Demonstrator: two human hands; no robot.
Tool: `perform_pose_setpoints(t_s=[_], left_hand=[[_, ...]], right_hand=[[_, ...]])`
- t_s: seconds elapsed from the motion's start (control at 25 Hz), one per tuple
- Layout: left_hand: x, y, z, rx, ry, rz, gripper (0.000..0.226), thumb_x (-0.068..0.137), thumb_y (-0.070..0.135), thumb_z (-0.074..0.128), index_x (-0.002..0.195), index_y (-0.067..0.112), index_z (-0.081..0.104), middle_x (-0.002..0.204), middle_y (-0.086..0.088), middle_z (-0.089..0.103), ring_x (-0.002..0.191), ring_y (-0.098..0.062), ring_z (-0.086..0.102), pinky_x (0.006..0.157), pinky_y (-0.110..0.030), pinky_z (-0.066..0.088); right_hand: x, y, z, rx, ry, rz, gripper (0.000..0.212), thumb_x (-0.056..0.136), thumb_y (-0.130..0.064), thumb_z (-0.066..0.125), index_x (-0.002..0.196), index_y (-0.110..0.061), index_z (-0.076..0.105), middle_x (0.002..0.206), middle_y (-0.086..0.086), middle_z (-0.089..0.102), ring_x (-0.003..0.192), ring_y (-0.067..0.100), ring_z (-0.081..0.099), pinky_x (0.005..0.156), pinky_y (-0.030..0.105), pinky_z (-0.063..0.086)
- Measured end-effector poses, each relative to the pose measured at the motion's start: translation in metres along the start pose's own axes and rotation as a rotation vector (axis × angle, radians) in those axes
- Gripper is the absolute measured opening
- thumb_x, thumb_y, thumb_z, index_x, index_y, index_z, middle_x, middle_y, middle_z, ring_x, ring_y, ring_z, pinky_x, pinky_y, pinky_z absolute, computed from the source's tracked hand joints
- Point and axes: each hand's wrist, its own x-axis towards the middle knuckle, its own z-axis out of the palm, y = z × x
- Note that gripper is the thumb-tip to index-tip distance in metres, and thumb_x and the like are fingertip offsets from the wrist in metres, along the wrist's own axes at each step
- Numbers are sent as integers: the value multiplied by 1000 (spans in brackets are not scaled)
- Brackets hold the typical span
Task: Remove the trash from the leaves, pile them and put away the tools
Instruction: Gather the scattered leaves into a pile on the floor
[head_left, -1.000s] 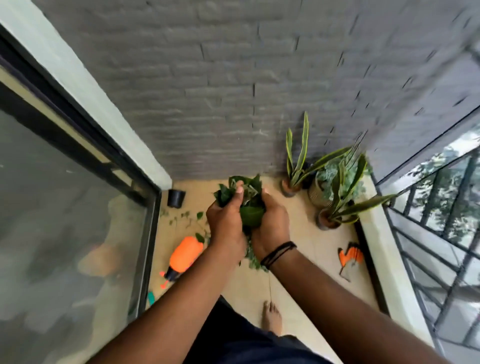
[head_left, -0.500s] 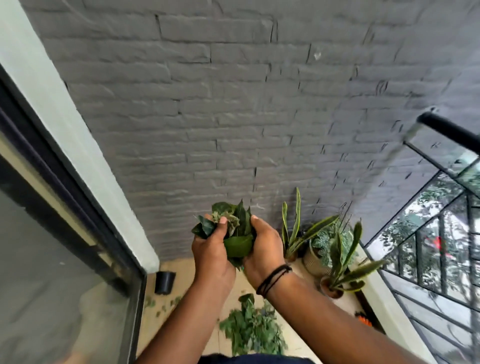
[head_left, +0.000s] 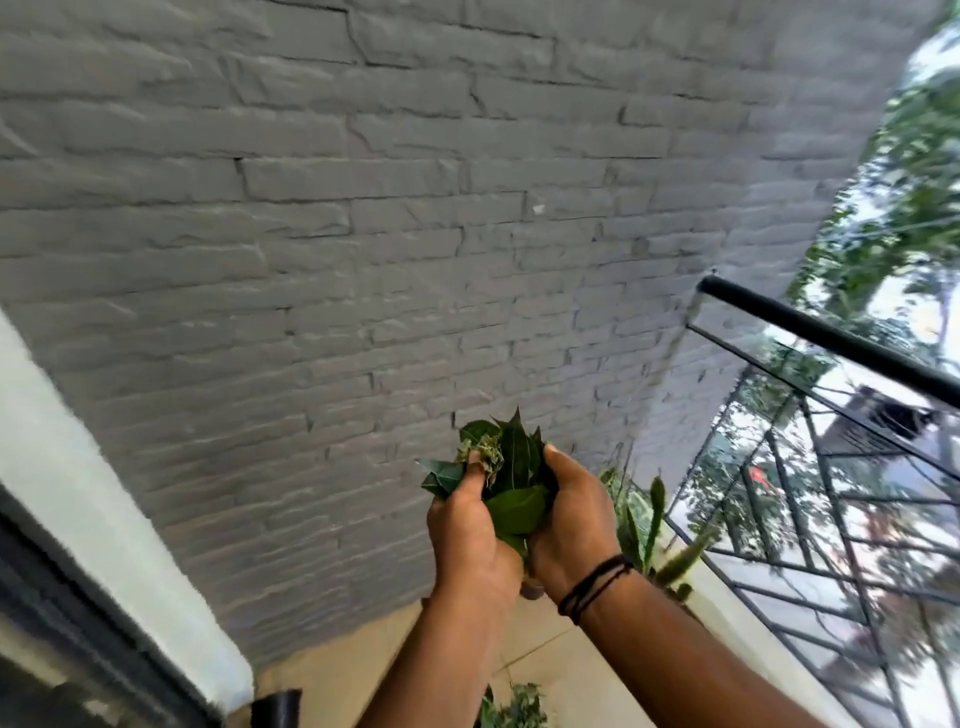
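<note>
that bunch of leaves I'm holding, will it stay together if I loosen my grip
Probably not: the bunch of leaves is loose, separate pieces, cupped between the left hand and right hand. They look light and floppy, so they would likely scatter.

Home balcony: grey brick wall (head_left: 363, 260) at 12 o'clock, black railing (head_left: 831, 338) at 3 o'clock, potted plants (head_left: 644, 525) below.

Green leaves (head_left: 511, 480), grey brick wall (head_left: 363, 260)
</note>
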Motion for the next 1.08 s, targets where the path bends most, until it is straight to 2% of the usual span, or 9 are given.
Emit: perform_pose_setpoints(t_s=[0.2,0.32,0.44,0.56,0.64,0.76,0.88,1.0,1.08], left_hand=[[-47,-80,51,139,-186,-116,34,89,22,71,118,3,70,108,-24,73,93,-44,73,83,-61,58],[-112,-148,78,239,-291,-185,36,84,21,75,113,1,71,109,-25,73,92,-44,73,82,-60,59],[-199,-225,88,374,-388,-276,30,87,21,75,107,-1,72,104,-25,74,90,-44,73,80,-57,60],[-300,-301,69,482,-488,-478,43,78,26,78,111,0,70,106,-25,73,92,-43,73,74,-51,61],[-315,-320,63,477,-512,-517,38,84,25,71,112,-1,70,109,-26,73,96,-43,72,69,-45,61],[-403,-392,30,608,-614,-669,28,95,16,60,114,-2,70,111,-26,72,102,-44,69,62,-39,61],[-477,-444,9,735,-700,-784,30,96,14,59,118,-4,68,112,-25,72,106,-44,68,73,-43,62],[-539,-498,-4,790,-763,-887,31,95,12,61,121,-3,66,111,-23,73,100,-39,72,69,-41,61],[-577,-531,-14,831,-803,-969,27,95,10,60,118,-3,68,107,-21,75,88,-33,75,62,-35,61]], right_hand=[[-31,-60,-74,143,117,-257,39,89,-27,60,114,0,71,116,27,69,108,41,67,99,52,53],[-67,-102,-146,260,259,-378,47,83,-31,62,116,1,70,120,29,66,112,45,64,102,59,49],[-134,-146,-233,415,322,-440,39,96,-28,52,118,0,69,117,25,70,107,39,68,94,49,55],[-215,-169,-333,575,428,-500,37,101,-26,47,120,-1,68,116,21,71,102,35,69,84,42,60],[-236,-170,-343,581,451,-493,39,100,-26,48,123,1,66,118,23,70,105,37,68,86,42,58],[-306,-175,-439,702,604,-562,41,99,-26,49,124,2,66,120,24,69,106,37,67,90,42,56],[-367,-178,-510,835,694,-654,42,99,-28,49,124,1,67,123,25,67,106,36,66,92,42,55],[-423,-185,-569,922,753,-802,38,101,-25,47,115,0,71,113,22,72,98,35,69,86,41,56],[-451,-188,-611,963,827,-868,38,101,-25,46,115,0,71,113,22,72,102,36,67,93,43,54]])
